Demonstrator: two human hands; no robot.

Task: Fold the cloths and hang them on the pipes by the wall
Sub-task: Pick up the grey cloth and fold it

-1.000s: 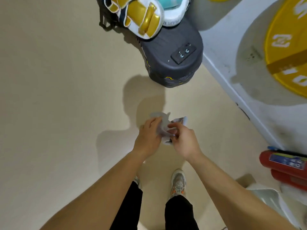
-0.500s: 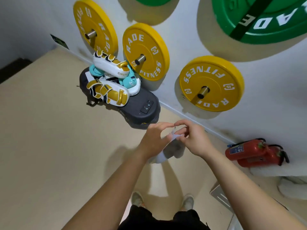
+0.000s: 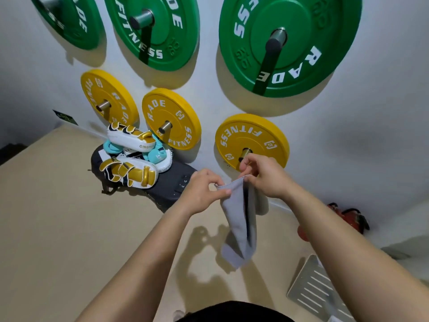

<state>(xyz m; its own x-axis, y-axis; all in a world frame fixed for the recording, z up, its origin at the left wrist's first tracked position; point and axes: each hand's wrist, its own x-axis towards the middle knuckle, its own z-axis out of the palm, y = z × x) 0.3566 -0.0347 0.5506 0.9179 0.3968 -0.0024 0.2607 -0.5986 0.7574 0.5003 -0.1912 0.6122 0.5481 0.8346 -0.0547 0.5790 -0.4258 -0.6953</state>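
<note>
Grey cloth folded narrow and held up at the wall, not yet on a pipe.

The left grip [image 3: 204, 191] pinches one top corner of the cloth [image 3: 236, 219] and the right grip [image 3: 264, 177] pinches the other, fingers curled on the hem. The cloth hangs straight down below both grips, clear of the floor, doubled into a long strip. Just beyond the right grip, nearly touching its knuckles, a short pipe [image 3: 245, 152] sticks out of a yellow weight plate [image 3: 253, 138]. To my eye the folding of this one is about done and the draping over that pipe is what remains. Further left of the grips, two more yellow-plate pipes stand bare. Dark strips [image 3: 264, 68] hang from two pipes above the grips; I can't tell whether they are cloths already hung.
</note>
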